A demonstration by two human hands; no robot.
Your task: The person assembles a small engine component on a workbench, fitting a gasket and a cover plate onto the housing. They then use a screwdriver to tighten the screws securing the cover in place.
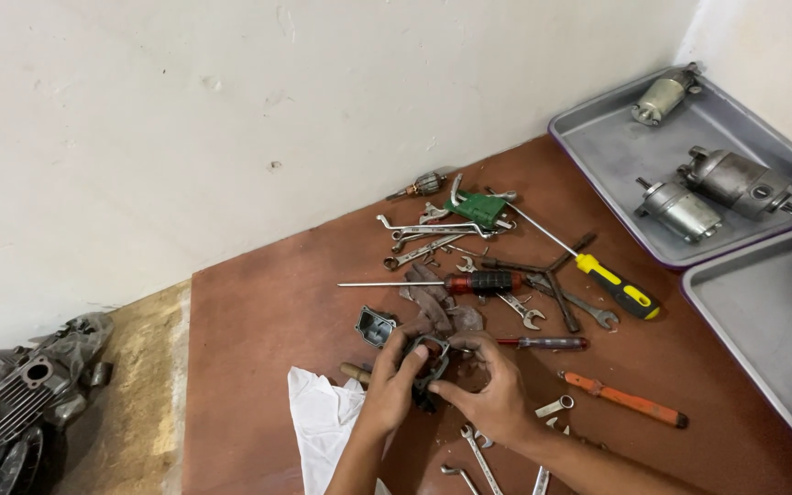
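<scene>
A small dark metal frame-shaped part with an open middle point(429, 359) is held tilted above the worktop. It sits just below the heap of brown rags, right of the small grey metal cover.

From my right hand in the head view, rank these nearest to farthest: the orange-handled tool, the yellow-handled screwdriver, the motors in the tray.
1. Orange-handled tool: just right of the right hand.
2. Yellow-handled screwdriver: farther up and right.
3. Motors: in the metal tray, far corner.

Both hands point(446, 385) close together — fingers curled inward, forearms angled up from below.
</scene>
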